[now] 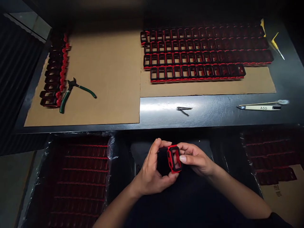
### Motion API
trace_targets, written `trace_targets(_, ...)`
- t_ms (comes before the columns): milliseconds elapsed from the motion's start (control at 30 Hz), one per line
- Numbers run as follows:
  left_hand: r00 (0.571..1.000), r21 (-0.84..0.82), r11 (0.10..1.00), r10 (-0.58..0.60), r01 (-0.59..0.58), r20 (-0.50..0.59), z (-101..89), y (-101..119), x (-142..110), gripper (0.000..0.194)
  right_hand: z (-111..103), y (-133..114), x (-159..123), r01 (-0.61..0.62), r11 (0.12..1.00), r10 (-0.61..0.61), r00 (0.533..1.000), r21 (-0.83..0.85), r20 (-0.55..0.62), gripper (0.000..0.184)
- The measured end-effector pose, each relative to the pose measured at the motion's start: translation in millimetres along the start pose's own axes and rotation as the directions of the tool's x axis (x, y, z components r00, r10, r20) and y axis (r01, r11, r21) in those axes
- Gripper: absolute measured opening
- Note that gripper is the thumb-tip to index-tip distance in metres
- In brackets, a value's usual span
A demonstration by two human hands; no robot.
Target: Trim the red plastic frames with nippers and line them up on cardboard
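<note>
Frame (172, 160), red, black-rimmed, rectangular, open-centred, left fingers (155, 150) and right fingers (192, 160) grasping it

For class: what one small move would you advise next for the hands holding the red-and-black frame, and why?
Perhaps turn the red-and-black frame slightly with the right hand: that hand grips its right side, while the left hand spans it from top to bottom, so it seems well supported, and its far face is hidden from this view.
</note>
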State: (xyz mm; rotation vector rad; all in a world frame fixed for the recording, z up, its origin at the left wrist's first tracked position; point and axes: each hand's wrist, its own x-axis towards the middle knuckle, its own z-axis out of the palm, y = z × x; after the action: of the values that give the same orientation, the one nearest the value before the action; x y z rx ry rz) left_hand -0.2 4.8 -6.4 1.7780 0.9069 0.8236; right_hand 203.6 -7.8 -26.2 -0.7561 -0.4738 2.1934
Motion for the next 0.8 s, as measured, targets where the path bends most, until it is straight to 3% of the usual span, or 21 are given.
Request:
trace_targets(300,0.982,0.167,0.967,0.186,-0.191,0.047,-4.7,1,8,0.103,-5,5,-2,0.110,0.994,-0.110,0.994,0.000,0.027,0.036)
trace_targets(467,0.972,0.227,0.945,0.232,-0.234,0.036,-0.1,-9,5,0.108,-1,3,-8,0.179,0.969,-0.191,0.980,-0.171,-0.061,0.024)
trace_targets(667,0.983,0.218,0.959,0.172,-0.183,0.067,5.1,-13,7,0.101,8,-1,-5,0.081,0.987,-0.092,0.993,-0.136,-0.076,0.029)
trace_targets(800,0.991,0.216,0.970,0.093,-0.111,0.093,3.1,-10,8,0.084,7,-1,-2,-0.002,0.986,-0.018,0.993,-0.165,-0.119,0.038)
